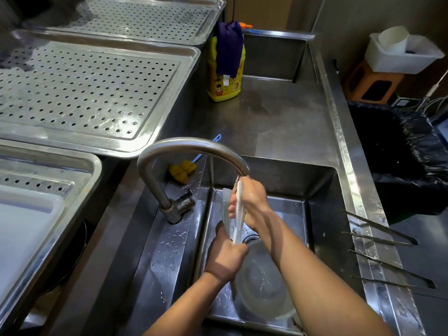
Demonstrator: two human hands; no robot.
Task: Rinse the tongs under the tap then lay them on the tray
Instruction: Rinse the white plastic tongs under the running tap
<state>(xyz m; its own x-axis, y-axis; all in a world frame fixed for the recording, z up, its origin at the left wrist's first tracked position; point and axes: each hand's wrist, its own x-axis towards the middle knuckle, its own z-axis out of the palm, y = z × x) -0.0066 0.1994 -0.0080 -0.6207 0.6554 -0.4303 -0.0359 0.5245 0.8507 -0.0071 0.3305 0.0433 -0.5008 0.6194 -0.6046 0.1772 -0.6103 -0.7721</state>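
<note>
Along the left side, steel trays with holes sit in a stepped row. A near tray [94, 166] holds a white board [24, 226], a large wet tray [84, 93] sits behind it, and a third tray [145, 18] is at the back. Just right of them the curved tap [194, 145] arches over the sink [322, 190]. A yellow brush [183, 170] lies behind the tap's base. Further back on the counter stands a yellow bottle [225, 88] with a purple cloth [229, 49] draped over it. Under the spout, over the basin, the whitish plastic tongs [238, 214] stand nearly upright. The left hand [226, 259] is curled tight round their lower end. The right hand [253, 201] wraps its fingers round the upper part, right below the spout. A clear bowl [261, 284] lies in the basin beneath the arms. On the sink's right rim rest two pairs of thin metal tongs [380, 230]. Beyond them is a bin lined with a black bag [412, 151].
</note>
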